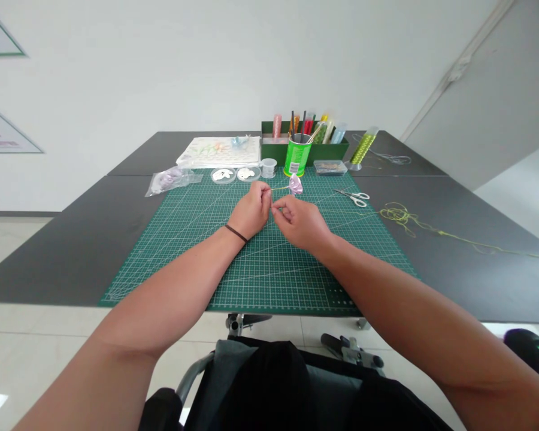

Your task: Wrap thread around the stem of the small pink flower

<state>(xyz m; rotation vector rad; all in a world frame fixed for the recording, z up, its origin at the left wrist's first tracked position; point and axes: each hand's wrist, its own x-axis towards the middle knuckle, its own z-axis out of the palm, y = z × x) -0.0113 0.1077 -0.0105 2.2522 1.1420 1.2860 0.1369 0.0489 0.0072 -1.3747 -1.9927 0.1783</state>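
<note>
A light purple flower [295, 184] on a thin yellow-green stem [280, 188] sticks out to the right from my left hand [252, 209], whose fingers are closed around the stem's other end. Close beside it, my right hand [303, 222] is closed in a pinch, its fingertips almost touching the left fingers. What lies between the right fingertips is too small to make out. A fine yellow-green thread [399, 215] lies in a loose tangle at the right, and a strand of it runs toward my right hand. Both hands are above the green cutting mat [269, 275].
White-handled scissors [356, 197] lie right of the hands. Behind stand a green can [297, 157] of tools, a dark green box [273, 153] of bead tubes, a small flat case [330, 167], round dishes [223, 175] with white pieces, and a plastic bag [171, 179].
</note>
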